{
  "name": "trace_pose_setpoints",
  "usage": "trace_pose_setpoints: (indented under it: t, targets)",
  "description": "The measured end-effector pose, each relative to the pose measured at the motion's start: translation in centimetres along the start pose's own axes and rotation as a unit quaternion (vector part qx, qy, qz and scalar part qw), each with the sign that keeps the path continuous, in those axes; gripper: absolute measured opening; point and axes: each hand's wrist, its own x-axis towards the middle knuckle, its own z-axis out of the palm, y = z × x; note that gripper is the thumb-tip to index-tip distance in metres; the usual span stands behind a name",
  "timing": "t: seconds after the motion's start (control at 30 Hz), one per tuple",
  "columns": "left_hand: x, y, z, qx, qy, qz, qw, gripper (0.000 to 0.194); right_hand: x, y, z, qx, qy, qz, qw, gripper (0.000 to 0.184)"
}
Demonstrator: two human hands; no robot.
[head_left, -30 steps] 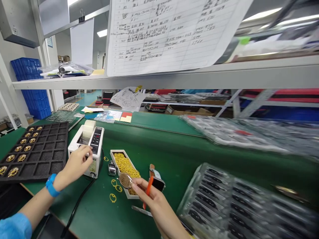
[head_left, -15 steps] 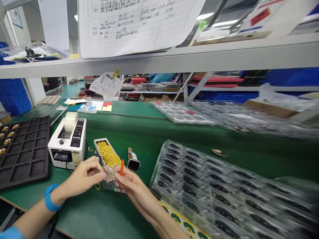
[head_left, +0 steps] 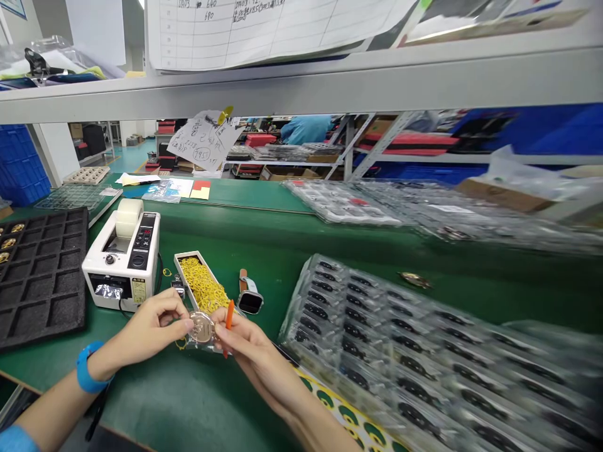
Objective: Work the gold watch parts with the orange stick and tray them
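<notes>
My left hand (head_left: 157, 325) pinches the left edge of a round, shiny rose-gold watch case (head_left: 202, 328) between thumb and fingers. On its other side, my right hand (head_left: 249, 344) grips the right edge and also holds a slim orange stick (head_left: 229, 319) upright between the fingers. What looks like clear film shows around the case. Just beyond the hands stands a narrow white box (head_left: 181, 279) full of small yellow rings (head_left: 200, 282). A smartwatch (head_left: 250, 302) lies to the right of that box.
A white tape dispenser (head_left: 146, 267) stands left of the box, beside a black compartment tray (head_left: 66, 323) holding a few gold pieces. Clear blister trays (head_left: 301, 289) with dark parts spread across the right, over a yellow sticker sheet (head_left: 348, 417). A grey shelf beam (head_left: 301, 85) crosses above.
The view has tilted down slightly, so the scene sits higher in the picture. The watch case has turned its flat face more toward me; both hands keep hold of it.
</notes>
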Motion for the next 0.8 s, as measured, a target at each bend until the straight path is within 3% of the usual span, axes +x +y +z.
trace_pose_setpoints:
  t: [0.23,0.33,0.47,0.57,0.67,0.8]
  targets:
    - [0.1,-0.4,0.3,0.019,0.013,0.009,1.0,0.021,0.2,0.3,0.0,-0.011,0.001,0.0,1.0,0.041]
    - [0.0,-0.3,0.8,0.08,0.047,0.019,0.996,0.018,0.3,0.6,0.0,-0.019,0.005,-0.009,1.0,0.043]
    - [-0.2,0.0,1.0,0.238,0.123,0.017,0.963,0.014,0.7,1.0,-0.2,-0.028,0.014,-0.005,1.0,0.046]
    - [-0.3,0.1,0.5,0.302,0.179,0.024,0.936,0.014,1.0,1.2,-0.4,-0.022,0.029,0.014,0.999,0.051]
    - [-0.4,0.0,0.1,0.268,0.204,0.092,0.937,0.012,1.0,1.2,-0.3,-0.016,0.035,0.014,0.999,0.05]
    - [-0.3,-0.4,0.9,0.184,0.146,0.202,0.951,0.008,0.7,1.3,0.2,0.017,0.011,-0.01,1.0,0.043]
